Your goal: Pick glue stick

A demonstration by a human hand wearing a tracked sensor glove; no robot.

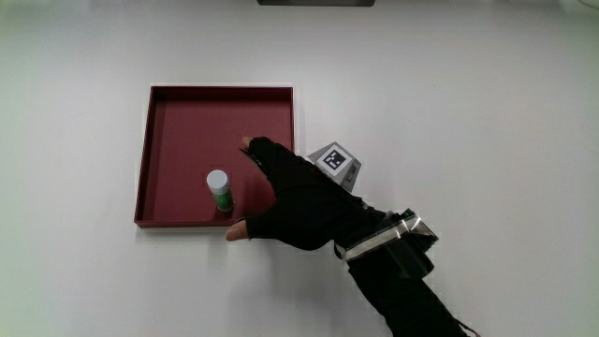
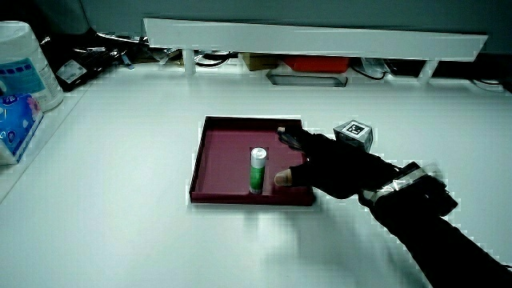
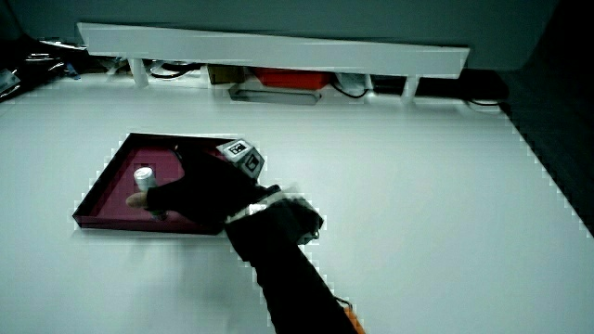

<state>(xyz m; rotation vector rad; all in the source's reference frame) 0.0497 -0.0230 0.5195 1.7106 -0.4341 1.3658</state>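
Note:
A green glue stick with a white cap stands upright in a dark red tray, close to the tray wall nearest the person. It also shows in both side views. The gloved hand reaches over the tray's near corner, beside the glue stick, fingers spread and holding nothing. Its thumb tip lies by the tray's near wall and another fingertip points into the tray. The hand is a short gap from the stick, not touching it. A patterned cube sits on the hand's back.
A low white partition runs along the table's edge farthest from the person. A white wipes container stands at the table's edge in a side view. The tray holds only the glue stick.

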